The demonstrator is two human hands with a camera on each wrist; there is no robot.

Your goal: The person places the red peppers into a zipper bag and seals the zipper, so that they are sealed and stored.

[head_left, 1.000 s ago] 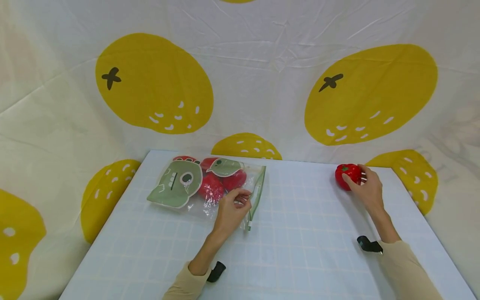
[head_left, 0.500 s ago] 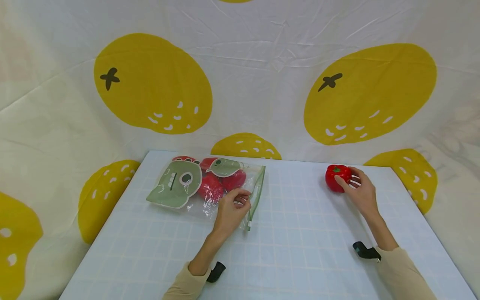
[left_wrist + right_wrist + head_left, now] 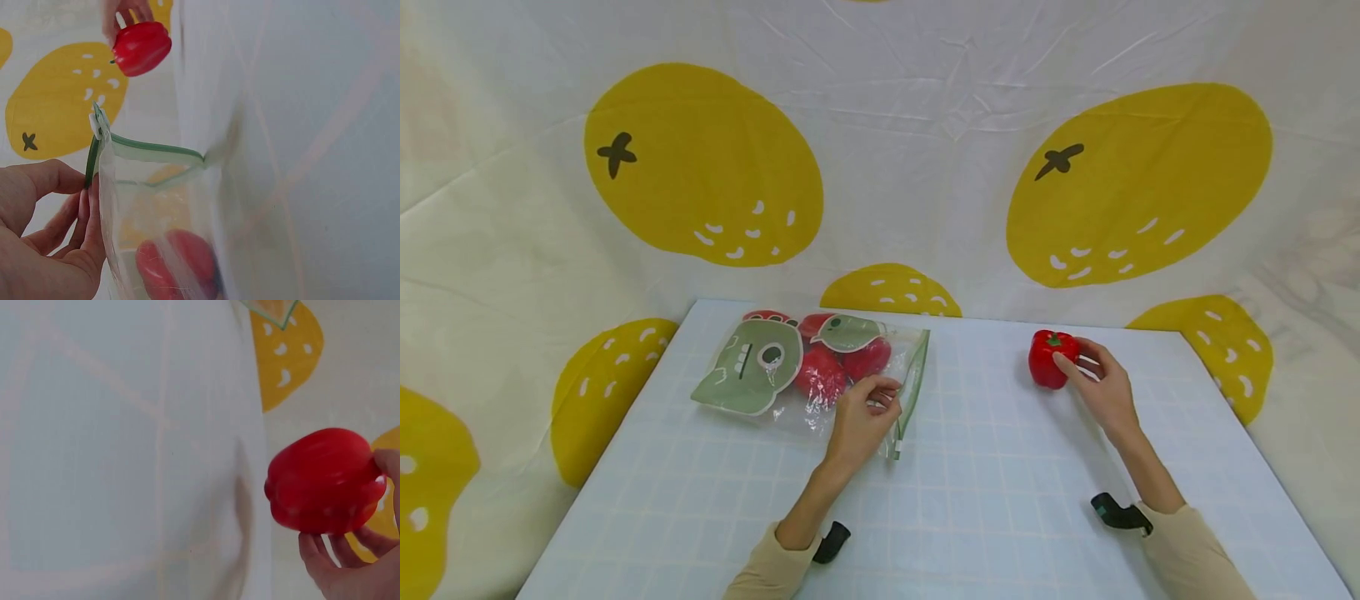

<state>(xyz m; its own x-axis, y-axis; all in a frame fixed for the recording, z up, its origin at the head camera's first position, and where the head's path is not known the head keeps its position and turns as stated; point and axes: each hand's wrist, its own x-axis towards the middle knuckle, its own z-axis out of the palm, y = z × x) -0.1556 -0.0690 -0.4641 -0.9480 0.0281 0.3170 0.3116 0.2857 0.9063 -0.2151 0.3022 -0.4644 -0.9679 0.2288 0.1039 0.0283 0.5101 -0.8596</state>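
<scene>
My right hand grips a red bell pepper with a green stem, thumb on one side and fingers on the other. In the right wrist view the pepper is held up off the tabletop. A clear zip bag with green cartoon animal prints lies on the left of the table, several red items inside it. My left hand pinches the bag's green zip edge. From the left wrist, the thumb and fingers hold one side of the green zip strip, and the mouth gapes apart.
A pale blue checked cloth covers the table. Behind it hangs a white curtain printed with big yellow fruit. A black wrist camera sits at the right sleeve, another black camera at the left.
My right hand has carried the pepper leftward across the back of the table, closer to the bag. The left hand and the bag have stayed in place.
</scene>
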